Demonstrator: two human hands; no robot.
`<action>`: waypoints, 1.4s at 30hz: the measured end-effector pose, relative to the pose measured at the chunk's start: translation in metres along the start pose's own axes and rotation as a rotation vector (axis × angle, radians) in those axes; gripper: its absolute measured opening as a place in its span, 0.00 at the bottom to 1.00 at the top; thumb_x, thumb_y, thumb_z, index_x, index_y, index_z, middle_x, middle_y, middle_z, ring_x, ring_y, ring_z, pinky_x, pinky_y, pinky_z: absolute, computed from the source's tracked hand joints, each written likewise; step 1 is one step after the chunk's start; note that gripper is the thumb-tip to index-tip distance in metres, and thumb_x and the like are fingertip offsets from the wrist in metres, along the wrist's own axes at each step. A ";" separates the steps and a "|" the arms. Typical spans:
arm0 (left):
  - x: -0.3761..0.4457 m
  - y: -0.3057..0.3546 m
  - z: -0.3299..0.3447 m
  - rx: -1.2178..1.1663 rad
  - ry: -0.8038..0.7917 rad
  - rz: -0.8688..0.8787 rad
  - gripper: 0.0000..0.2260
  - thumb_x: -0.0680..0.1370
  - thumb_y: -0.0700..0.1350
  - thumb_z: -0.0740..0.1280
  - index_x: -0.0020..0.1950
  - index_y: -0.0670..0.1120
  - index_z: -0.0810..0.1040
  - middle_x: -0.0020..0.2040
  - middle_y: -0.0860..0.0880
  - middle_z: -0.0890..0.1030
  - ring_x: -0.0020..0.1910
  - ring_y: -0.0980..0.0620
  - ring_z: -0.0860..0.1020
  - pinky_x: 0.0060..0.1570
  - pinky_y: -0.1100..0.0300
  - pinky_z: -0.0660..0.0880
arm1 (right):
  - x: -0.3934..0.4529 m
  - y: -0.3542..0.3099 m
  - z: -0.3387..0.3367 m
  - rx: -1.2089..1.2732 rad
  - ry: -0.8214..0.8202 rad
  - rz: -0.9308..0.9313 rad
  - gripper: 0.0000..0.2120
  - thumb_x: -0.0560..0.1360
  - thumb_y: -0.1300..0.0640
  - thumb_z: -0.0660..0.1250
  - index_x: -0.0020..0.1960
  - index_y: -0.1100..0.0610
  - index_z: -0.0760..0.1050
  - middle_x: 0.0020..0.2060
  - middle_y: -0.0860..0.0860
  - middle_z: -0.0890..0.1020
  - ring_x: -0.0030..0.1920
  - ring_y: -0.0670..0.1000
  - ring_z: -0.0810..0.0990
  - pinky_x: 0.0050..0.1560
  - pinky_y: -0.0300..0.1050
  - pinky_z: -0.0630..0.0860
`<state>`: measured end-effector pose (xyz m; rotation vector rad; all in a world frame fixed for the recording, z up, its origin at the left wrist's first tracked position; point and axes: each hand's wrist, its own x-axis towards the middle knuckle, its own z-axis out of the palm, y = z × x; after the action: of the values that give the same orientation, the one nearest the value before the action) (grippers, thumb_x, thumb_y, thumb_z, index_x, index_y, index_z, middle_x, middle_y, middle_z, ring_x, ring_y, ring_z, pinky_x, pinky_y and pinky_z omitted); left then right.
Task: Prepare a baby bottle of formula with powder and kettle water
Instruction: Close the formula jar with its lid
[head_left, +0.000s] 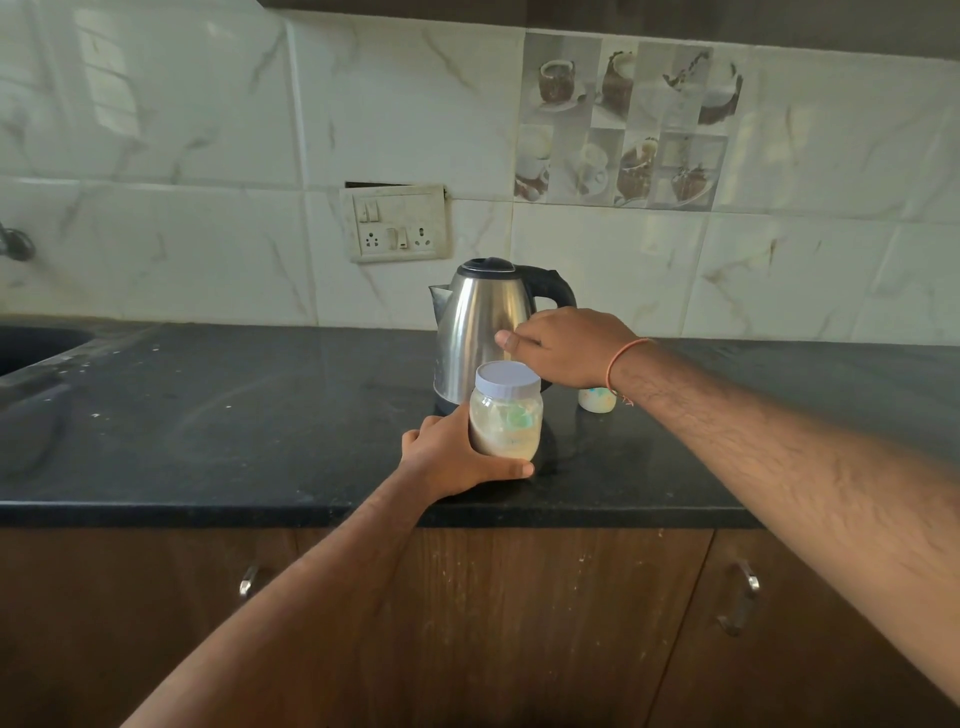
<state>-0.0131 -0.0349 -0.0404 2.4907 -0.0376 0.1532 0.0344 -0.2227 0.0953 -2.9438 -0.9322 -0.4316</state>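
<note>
On counter (260, 415), left hand (447, 457) grips powder jar (506, 421) — right hand (566, 345) loosely curled above.

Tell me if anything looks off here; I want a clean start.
The switch plate on the tiled wall sits crooked, with a dark gap above its top edge. Pale specks dot the black counter near the sink. The jar and kettle stand upright.

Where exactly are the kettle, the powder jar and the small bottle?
kettle (475, 332), head view, on its steel body.
powder jar (506, 423), head view, on its clear side wall.
small bottle (596, 399), head view, on its white body.
</note>
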 end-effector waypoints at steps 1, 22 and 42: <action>0.000 0.000 0.000 0.003 -0.002 0.000 0.54 0.57 0.82 0.72 0.79 0.64 0.62 0.72 0.57 0.77 0.74 0.47 0.70 0.76 0.41 0.61 | 0.000 0.001 0.000 -0.018 0.018 0.012 0.30 0.87 0.33 0.46 0.42 0.51 0.74 0.44 0.49 0.79 0.48 0.53 0.79 0.45 0.50 0.71; -0.001 0.001 -0.002 -0.003 0.004 0.002 0.53 0.57 0.81 0.73 0.78 0.63 0.65 0.70 0.58 0.78 0.73 0.49 0.71 0.75 0.41 0.62 | -0.001 -0.005 -0.007 0.124 -0.005 -0.048 0.27 0.84 0.30 0.53 0.58 0.49 0.81 0.54 0.47 0.83 0.49 0.48 0.80 0.52 0.50 0.75; -0.001 0.009 -0.004 -0.073 -0.003 -0.025 0.56 0.56 0.81 0.74 0.79 0.63 0.58 0.73 0.56 0.75 0.75 0.47 0.70 0.77 0.37 0.58 | 0.015 -0.014 -0.005 -0.264 -0.250 -0.345 0.32 0.80 0.23 0.51 0.75 0.41 0.67 0.54 0.45 0.81 0.52 0.52 0.79 0.48 0.49 0.72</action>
<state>-0.0152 -0.0397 -0.0315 2.4173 -0.0131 0.1347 0.0363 -0.2033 0.1036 -3.1248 -1.5370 -0.2071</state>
